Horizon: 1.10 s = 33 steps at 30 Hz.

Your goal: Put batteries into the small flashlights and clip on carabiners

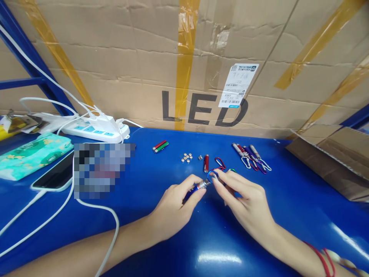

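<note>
My left hand is closed around a small blue flashlight, its silver end pointing up and right. At that end my right hand pinches a blue carabiner, which meets the flashlight's tip; whether it is hooked on cannot be made out. Just beyond the hands stand a red flashlight tube and a red carabiner. A green carabiner is partly hidden behind my right fingers. Several button cells lie to the left of the red tube, with a small metal part between.
Red and green tubes lie farther back. Several flashlights with carabiners are grouped at right, near an open cardboard box. On the left are a power strip, a phone, a tissue pack and white cables.
</note>
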Motion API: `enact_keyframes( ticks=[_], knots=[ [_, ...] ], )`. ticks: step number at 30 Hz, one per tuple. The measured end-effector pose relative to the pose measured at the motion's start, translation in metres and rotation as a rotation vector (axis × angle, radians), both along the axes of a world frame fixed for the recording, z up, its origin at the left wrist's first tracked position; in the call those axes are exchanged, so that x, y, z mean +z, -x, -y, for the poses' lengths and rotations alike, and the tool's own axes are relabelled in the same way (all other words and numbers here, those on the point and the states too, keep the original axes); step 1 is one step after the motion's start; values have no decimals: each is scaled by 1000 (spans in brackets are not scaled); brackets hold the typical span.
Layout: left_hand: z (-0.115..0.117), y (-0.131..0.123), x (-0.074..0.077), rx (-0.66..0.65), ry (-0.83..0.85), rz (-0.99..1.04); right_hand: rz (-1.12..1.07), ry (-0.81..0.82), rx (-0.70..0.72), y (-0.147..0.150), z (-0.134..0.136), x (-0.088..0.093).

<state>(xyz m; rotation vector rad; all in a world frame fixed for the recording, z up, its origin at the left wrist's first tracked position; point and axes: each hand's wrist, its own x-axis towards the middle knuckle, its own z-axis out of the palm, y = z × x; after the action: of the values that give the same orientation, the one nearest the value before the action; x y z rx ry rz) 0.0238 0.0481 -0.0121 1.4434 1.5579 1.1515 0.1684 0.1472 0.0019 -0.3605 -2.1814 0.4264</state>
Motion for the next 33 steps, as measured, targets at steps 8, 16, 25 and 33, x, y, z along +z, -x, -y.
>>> enact_keyframes(
  ticks=[8, 16, 25, 33],
  knots=[
    [1, 0, 1, -12, 15, -40, 20, -161, -18, -1, 1, 1],
    [1, -1, 9, 54, 19, 50, 69, -172, 0, -3, -3, 0],
    [-1, 0, 3, 71, -42, -38, 250, 372, 209, -5, -2, -2],
    [-5, 2, -1, 64, 50, -184, 325, 871, 275, -7, -7, -1]
  ],
)
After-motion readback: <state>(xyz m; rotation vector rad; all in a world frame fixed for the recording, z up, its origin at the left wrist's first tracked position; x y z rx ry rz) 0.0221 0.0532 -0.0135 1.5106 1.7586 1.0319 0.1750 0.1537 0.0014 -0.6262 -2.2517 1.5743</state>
